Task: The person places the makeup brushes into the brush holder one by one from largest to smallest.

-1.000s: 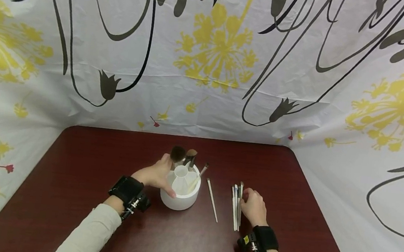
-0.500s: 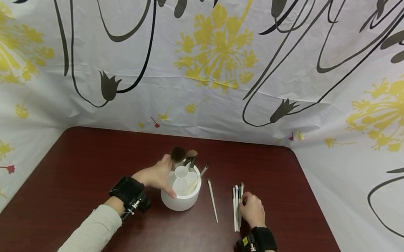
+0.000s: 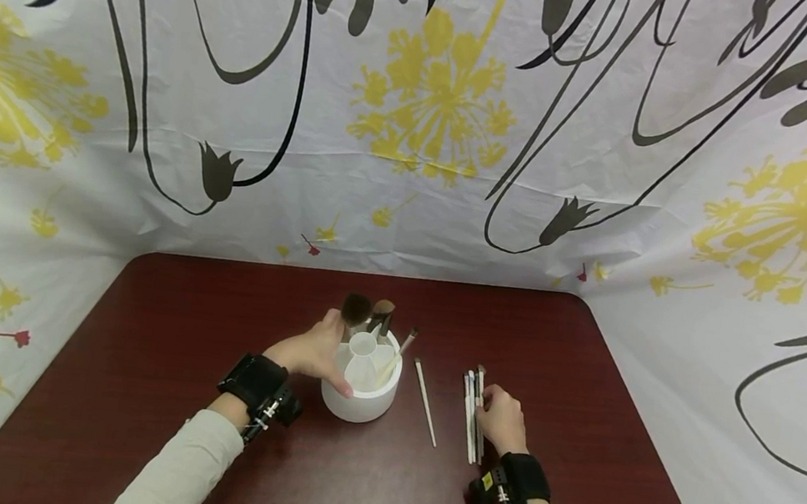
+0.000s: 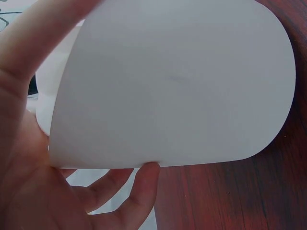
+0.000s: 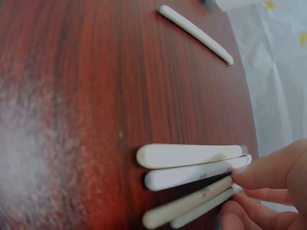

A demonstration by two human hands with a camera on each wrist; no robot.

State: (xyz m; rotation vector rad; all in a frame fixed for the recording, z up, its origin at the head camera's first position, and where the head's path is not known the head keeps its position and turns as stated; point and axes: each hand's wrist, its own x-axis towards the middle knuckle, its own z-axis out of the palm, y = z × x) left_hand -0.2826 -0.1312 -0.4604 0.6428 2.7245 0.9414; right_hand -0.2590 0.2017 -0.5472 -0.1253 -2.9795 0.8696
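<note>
My left hand (image 3: 316,350) grips a round white divided brush holder (image 3: 357,406) by its side, the thumb at the near rim and fingers round the far side. Dark-headed makeup brushes (image 3: 356,309) and a thinner brush (image 3: 406,340) stand tilted in its compartments. In the left wrist view the smooth white wall of the holder (image 4: 177,86) fills most of the picture. My right hand (image 3: 504,420) pinches a slim makeup brush (image 5: 192,201) at the right of several pale-handled brushes (image 5: 192,155) lying side by side. The fingers partly hide the brush heads.
A single thin brush (image 3: 425,402) lies on the dark red-brown table (image 3: 329,487) between the holder and the group. Behind the table's far edge hangs a white cloth (image 3: 406,227) with yellow and grey flower prints.
My right hand has shifted slightly left, and the upper end of the right-hand brush has moved left towards the others. My left hand and the holder stay nearly still.
</note>
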